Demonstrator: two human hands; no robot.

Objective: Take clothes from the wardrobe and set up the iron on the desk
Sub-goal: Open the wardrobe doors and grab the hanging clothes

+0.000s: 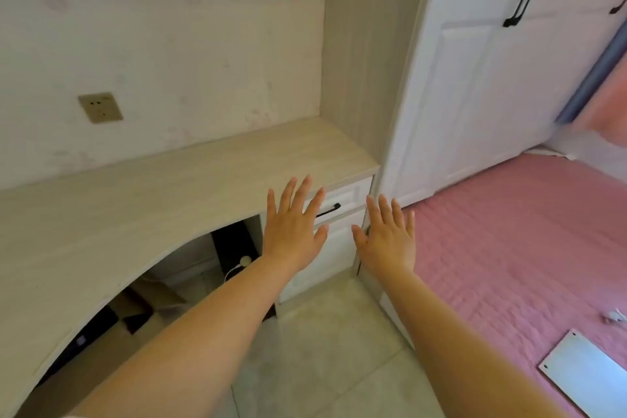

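Left hand and right hand are held flat, empty; wardrobe at 1 o'clock is closed, desk is bare: nothing begun.

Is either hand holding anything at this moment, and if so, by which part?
Nothing is held. The left hand and right hand are both stretched forward with fingers spread and straight, in front of the desk drawers, gripping nothing.

Both forearms were bare to the elbow; the left hand and right hand wore no rings or gloves.
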